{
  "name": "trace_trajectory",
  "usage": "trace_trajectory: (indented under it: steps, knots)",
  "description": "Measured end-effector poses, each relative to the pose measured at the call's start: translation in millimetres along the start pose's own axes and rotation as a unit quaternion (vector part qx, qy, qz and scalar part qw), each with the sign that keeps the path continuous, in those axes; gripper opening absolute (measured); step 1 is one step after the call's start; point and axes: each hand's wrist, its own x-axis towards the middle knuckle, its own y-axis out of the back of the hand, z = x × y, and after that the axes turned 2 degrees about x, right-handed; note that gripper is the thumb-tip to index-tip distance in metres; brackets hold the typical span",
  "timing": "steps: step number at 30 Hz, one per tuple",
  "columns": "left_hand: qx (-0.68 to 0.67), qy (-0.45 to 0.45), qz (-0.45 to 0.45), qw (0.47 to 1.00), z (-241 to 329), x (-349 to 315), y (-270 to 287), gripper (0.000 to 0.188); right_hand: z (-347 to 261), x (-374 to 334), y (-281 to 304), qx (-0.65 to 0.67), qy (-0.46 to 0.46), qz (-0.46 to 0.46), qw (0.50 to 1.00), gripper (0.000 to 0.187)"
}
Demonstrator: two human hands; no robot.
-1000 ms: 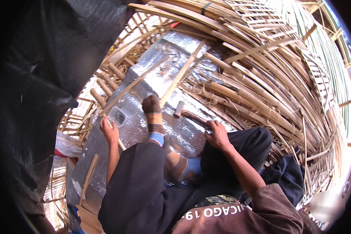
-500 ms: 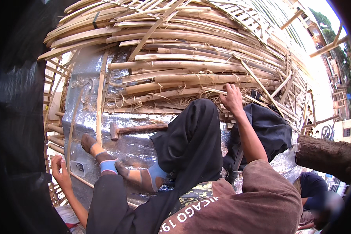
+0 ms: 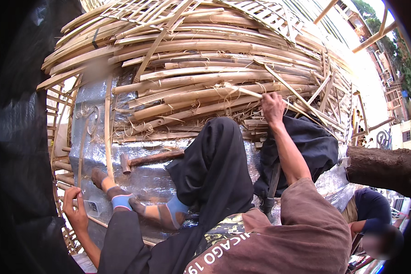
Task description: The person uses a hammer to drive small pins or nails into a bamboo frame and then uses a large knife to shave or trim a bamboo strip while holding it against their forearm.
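My right hand (image 3: 274, 108) is closed round a pale bamboo stick (image 3: 247, 92), whose frayed end points left over the pile of split bamboo (image 3: 201, 96). Off to the left, my left hand (image 3: 76, 211) has its fingers curled together near a clear plastic container (image 3: 93, 208); a small whitish spot shows at the fingertips, too small to name. A hammer (image 3: 156, 158) with a wooden handle lies on the silver sheet between the bamboo and my legs. Black cloth (image 3: 301, 148) is bunched below my right forearm, beside a long dark tool (image 3: 273, 182).
Lattice panels of bamboo strips (image 3: 260, 16) lie across the far side of the pile. A thick brown log (image 3: 381, 171) juts in from the right. Another person (image 3: 372, 214) sits at the lower right. Bamboo railing (image 3: 59, 123) runs along the left edge.
My right hand has lifted slightly with the bamboo stick, whose frayed end now shows above the pile. My left hand has shifted slightly right and down. The whole view has shifted a little.
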Motion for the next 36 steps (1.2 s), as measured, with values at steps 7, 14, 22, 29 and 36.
trace_trajectory:
  steps: [7,14,22,29,36]
  knots:
    - [0.025,-0.023,0.002,0.999,24.7,-5.1,3.3,0.011,-11.0,-7.2,39.3,-0.052,0.172,-0.018,0.984,0.042]
    - [0.015,-0.019,-0.034,0.999,34.8,-9.1,0.4,0.013,-6.3,-88.1,46.2,0.052,0.167,-0.211,0.962,0.051]
    - [0.006,-0.008,-0.035,0.999,37.5,-10.3,3.4,0.011,-35.3,-62.4,24.5,-0.069,0.181,-0.185,0.963,0.037]
    - [0.007,-0.020,-0.023,1.000,38.9,-10.9,3.4,0.009,-26.5,-39.5,-15.1,-0.011,0.196,-0.193,0.961,0.020]
    - [-0.018,-0.012,-0.023,1.000,27.0,-16.3,2.7,0.007,-61.9,-10.1,-0.7,0.040,0.128,-0.224,0.965,0.029]
